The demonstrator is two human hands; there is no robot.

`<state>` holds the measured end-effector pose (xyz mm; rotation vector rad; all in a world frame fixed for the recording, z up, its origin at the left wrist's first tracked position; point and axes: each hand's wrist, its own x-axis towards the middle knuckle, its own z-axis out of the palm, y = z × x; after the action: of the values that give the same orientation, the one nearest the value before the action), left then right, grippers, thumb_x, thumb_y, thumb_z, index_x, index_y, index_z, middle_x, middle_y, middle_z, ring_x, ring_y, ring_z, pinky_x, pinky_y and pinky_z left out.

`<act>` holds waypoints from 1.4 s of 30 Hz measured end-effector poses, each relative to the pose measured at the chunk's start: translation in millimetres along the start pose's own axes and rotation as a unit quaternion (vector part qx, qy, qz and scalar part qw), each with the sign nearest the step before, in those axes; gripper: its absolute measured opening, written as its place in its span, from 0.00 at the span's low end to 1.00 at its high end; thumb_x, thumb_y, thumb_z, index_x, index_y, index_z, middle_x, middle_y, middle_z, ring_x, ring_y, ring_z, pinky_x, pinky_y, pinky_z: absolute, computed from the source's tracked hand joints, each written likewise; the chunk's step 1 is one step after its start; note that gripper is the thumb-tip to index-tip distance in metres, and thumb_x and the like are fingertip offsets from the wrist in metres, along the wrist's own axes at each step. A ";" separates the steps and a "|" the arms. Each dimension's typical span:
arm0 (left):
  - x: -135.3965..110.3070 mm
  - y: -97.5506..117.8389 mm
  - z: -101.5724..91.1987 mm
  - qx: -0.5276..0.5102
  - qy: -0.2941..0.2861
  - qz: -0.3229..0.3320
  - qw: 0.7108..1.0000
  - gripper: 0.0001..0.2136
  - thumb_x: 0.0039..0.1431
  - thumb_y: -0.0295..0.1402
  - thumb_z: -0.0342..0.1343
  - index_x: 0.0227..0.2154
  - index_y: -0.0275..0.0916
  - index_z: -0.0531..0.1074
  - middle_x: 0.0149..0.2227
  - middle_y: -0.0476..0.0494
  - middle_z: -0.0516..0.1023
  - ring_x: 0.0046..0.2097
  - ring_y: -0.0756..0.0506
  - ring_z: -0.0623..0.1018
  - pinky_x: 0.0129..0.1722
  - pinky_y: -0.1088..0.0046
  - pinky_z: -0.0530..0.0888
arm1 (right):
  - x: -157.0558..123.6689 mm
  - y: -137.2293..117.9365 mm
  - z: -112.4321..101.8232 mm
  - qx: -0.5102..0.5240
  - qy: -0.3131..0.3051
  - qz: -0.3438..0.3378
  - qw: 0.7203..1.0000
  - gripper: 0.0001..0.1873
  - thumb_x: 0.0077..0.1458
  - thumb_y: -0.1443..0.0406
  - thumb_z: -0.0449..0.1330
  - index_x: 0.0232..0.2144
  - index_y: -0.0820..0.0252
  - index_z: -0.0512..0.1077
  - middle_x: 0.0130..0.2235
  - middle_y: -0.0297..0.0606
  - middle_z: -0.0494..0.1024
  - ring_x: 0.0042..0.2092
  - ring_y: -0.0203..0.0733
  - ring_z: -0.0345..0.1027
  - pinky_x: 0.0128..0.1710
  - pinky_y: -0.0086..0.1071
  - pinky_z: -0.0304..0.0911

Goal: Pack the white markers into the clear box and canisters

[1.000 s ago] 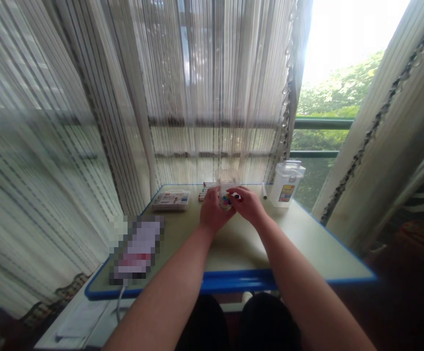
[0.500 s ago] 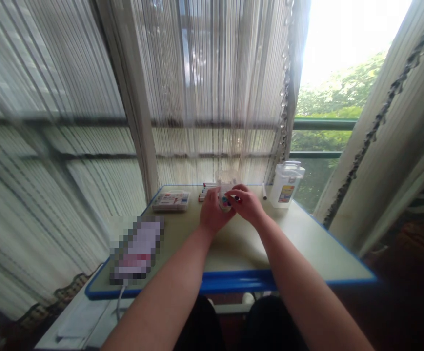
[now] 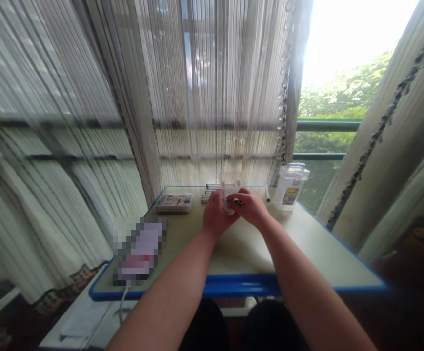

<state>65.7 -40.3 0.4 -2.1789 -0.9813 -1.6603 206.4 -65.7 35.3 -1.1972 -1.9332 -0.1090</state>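
A clear plastic container is held tilted by my left hand, its opening toward me over the table. My right hand is closed on several markers at that opening, their coloured ends showing between the fingers. How far the markers reach into the container is hidden by the hands. Just beyond my left hand, several markers with red and dark ends lie side by side on the table. A single white marker lies apart, right of my right hand.
At the back right stands a clear lidded container with a handle and label. A flat clear case lies at the back left. A blurred-out device with a white cable is at the left edge. Curtains hang behind.
The coloured marker ends seen inside the container's opening are now gathered between my right hand's fingers. My left hand keeps its hold on the container. The view has shifted slightly.
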 end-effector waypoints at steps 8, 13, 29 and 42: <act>0.4 -1.2 2.8 0.000 -0.005 0.011 1.000 0.29 0.44 0.43 0.60 0.48 0.38 0.57 0.42 0.37 0.69 0.44 0.38 0.72 0.42 0.58 0.72 | -0.2 -1.7 -3.6 -0.062 -0.026 -0.001 0.998 0.12 0.54 0.59 0.56 0.40 0.49 0.73 0.38 0.37 0.71 0.31 0.36 0.66 0.30 0.29 0.58; 0.3 -2.3 2.6 0.005 -0.004 0.001 1.000 0.30 0.43 0.41 0.61 0.48 0.37 0.58 0.42 0.37 0.68 0.44 0.39 0.72 0.42 0.61 0.72 | -0.1 1.0 -3.5 -0.035 -0.035 -0.017 0.999 0.13 0.53 0.62 0.57 0.42 0.48 0.75 0.40 0.38 0.72 0.33 0.38 0.68 0.34 0.31 0.61; 1.5 -1.5 0.8 -0.012 -0.017 -0.016 1.000 0.30 0.40 0.37 0.61 0.48 0.38 0.58 0.42 0.38 0.68 0.44 0.41 0.72 0.40 0.63 0.73 | 0.9 7.0 -0.2 -0.016 -0.035 -0.021 0.999 0.10 0.53 0.61 0.57 0.39 0.52 0.73 0.38 0.38 0.73 0.33 0.38 0.67 0.34 0.31 0.60; 1.3 -0.9 0.5 -0.021 -0.023 -0.030 0.999 0.30 0.39 0.35 0.61 0.47 0.37 0.58 0.43 0.37 0.68 0.43 0.41 0.73 0.37 0.64 0.74 | 1.1 7.3 3.3 0.032 0.002 0.003 0.999 0.12 0.52 0.66 0.56 0.38 0.54 0.75 0.38 0.39 0.74 0.33 0.37 0.67 0.35 0.30 0.62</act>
<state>65.6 -38.8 1.2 -2.2452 -1.0430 -1.6794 209.8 -59.4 31.5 -1.1597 -1.9140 -0.0453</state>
